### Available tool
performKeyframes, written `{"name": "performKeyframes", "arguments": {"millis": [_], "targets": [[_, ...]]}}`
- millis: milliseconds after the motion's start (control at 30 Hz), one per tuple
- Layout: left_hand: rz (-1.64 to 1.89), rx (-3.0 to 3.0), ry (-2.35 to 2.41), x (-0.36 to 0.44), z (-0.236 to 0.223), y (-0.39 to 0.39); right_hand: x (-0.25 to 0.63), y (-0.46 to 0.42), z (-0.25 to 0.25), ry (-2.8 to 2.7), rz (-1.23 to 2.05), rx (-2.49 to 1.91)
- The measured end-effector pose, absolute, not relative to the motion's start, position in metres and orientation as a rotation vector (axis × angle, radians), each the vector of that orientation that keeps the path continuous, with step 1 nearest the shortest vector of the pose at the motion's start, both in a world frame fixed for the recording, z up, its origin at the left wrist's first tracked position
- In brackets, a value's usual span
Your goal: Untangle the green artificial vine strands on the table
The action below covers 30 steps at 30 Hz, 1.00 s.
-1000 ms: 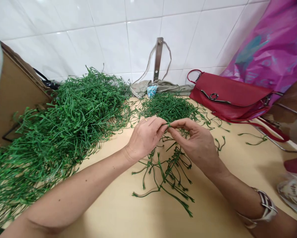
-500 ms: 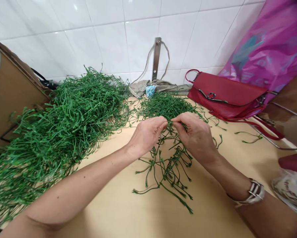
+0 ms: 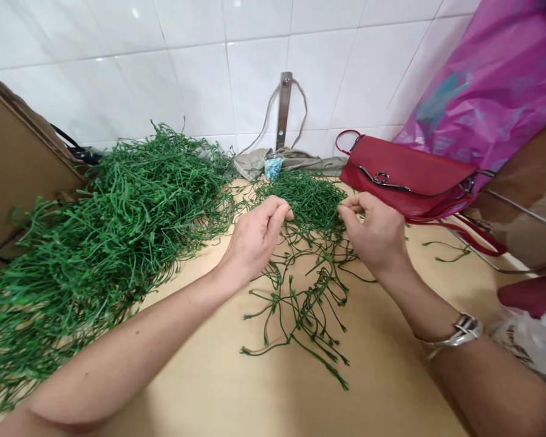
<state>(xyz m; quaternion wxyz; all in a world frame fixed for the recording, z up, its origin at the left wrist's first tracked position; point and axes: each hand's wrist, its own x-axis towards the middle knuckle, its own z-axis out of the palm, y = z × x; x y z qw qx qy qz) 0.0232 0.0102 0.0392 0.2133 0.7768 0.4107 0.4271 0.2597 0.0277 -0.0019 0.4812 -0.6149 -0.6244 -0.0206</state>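
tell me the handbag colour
The handbag is deep red with a silver clasp, best seen in the head view.

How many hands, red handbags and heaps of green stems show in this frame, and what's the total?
Hands, left and right: 2
Red handbags: 1
Heaps of green stems, large and smaller: 2
Total: 5

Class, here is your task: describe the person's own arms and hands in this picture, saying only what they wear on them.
The left forearm and right forearm are bare, without sleeves. The left hand and right hand wear no gloves. A silver-coloured bracelet circles the right forearm.
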Motion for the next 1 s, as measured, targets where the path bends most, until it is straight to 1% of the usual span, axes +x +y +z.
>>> {"name": "performKeyframes", "arguments": {"millis": [100, 167, 267, 333, 467, 533, 600, 667, 767, 867, 1000], "targets": [[1.228, 1.999, 1.239, 0.020, 0.018, 0.026, 0.251, 0.028, -0.007, -1.611, -0.117, -1.417], [1.270, 1.995, 1.263, 0.017, 0.008, 0.032, 0.248, 0.026, -0.009, -1.657, -0.206, -1.362], [1.238, 2.115, 1.222, 0.014, 0.009, 0.031, 0.245, 0.018, -0.006, -1.724, -0.221, -1.284], [1.103, 2.218, 1.127, 0.013, 0.016, 0.027, 0.242, 0.011, 0.000, -1.764, -0.136, -1.254], [0.766, 2.433, 0.960, 0.013, 0.027, 0.020, 0.235, 0.000, 0.010, -1.808, 0.206, -1.276], [0.667, 2.473, 0.902, 0.013, 0.027, 0.019, 0.233, -0.002, 0.012, -1.796, 0.326, -1.283], [0.690, 2.395, 0.889, 0.012, 0.025, 0.020, 0.233, -0.002, 0.013, -1.772, 0.397, -1.271], [0.800, 2.229, 0.941, 0.012, 0.025, 0.020, 0.233, -0.002, 0.014, -1.758, 0.496, -1.239], [0.922, 1.986, 1.004, 0.013, 0.026, 0.019, 0.233, -0.002, 0.015, -1.708, 0.716, -1.164], [0.973, 1.887, 0.999, 0.014, 0.028, 0.017, 0.232, -0.004, 0.016, -1.676, 0.890, -1.058], [1.047, 1.802, 1.013, 0.015, 0.027, 0.019, 0.233, -0.006, 0.018, -1.784, 0.894, -1.022]]}}
